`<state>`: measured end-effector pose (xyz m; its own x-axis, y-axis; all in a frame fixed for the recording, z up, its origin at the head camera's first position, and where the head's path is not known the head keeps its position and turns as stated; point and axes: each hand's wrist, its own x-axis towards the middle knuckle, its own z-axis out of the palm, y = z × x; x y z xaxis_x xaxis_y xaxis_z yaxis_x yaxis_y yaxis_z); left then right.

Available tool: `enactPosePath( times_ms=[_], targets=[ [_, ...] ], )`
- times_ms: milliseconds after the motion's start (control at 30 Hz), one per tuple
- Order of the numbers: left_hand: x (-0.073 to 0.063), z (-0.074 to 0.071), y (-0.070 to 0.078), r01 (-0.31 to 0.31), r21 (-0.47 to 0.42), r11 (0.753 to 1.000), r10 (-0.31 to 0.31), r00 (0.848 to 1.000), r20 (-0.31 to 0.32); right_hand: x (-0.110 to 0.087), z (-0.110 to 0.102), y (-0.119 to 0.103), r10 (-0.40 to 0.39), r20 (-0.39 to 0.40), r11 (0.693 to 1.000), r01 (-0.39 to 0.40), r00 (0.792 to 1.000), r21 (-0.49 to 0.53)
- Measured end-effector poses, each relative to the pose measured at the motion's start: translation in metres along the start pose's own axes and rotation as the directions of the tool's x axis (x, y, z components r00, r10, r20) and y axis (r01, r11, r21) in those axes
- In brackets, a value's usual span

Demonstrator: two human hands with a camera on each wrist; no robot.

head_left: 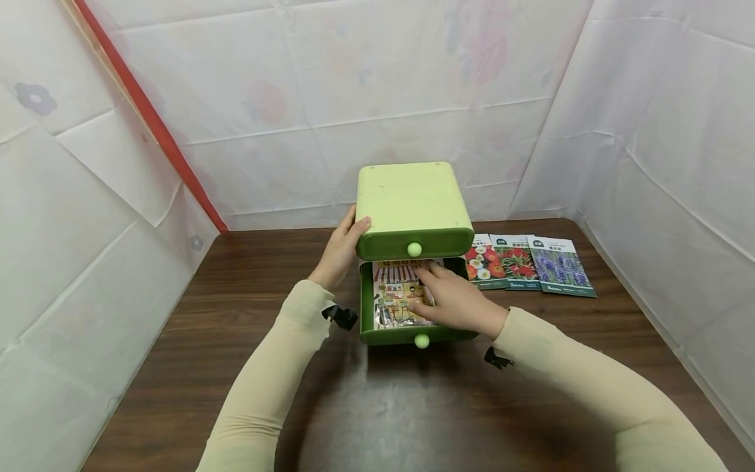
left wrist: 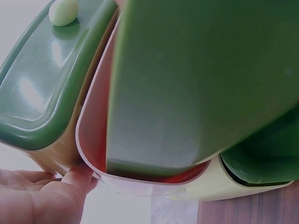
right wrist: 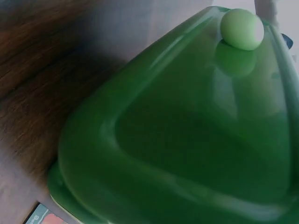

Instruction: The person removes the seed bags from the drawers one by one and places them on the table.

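Note:
A small chest of drawers [head_left: 409, 196] with a pale green top stands on the table. One green drawer [head_left: 389, 337] with a round knob is pulled out below the closed top drawer [head_left: 383, 246]. Inside it lies a glossy packet [head_left: 392, 295] printed with a striped-awning shop. My right hand [head_left: 457, 298] reaches into this drawer, fingers extended over the packet; its fingertips are partly under the upper tier. Against the chest's left side rests my left hand [head_left: 340, 252], its thumb at the top edge. The left wrist view shows the left fingers [left wrist: 77, 179] touching the side wall.
Several flat packets with flower pictures lie to the right of the chest, among them a purple-flower packet [head_left: 560, 269] and a red-flower packet [head_left: 519, 265]. Another dark green drawer [left wrist: 266, 154] shows lower in the chest. White sheeting [head_left: 248, 131] hangs behind the brown table [head_left: 248, 275].

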<state>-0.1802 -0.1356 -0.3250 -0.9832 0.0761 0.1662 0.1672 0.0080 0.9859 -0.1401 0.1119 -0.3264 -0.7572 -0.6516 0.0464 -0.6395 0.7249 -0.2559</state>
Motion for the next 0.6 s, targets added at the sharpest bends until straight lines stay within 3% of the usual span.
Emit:
enactPosePath(
  times_ms=[300, 600],
  targets=[
    [-0.001, 0.000, 0.001, 0.004, -0.003, 1.000, -0.004, 1.000, 0.000, 0.011, 0.004, 0.003, 0.015, 0.125, 1.000, -0.015, 0.992, -0.007],
    [-0.001, -0.001, 0.004, 0.018, -0.006, 1.000, -0.018, 1.000, 0.023, 0.018, 0.011, 0.008, 0.008, 0.119, 1.000, -0.007, 0.993, -0.011]
  ],
)
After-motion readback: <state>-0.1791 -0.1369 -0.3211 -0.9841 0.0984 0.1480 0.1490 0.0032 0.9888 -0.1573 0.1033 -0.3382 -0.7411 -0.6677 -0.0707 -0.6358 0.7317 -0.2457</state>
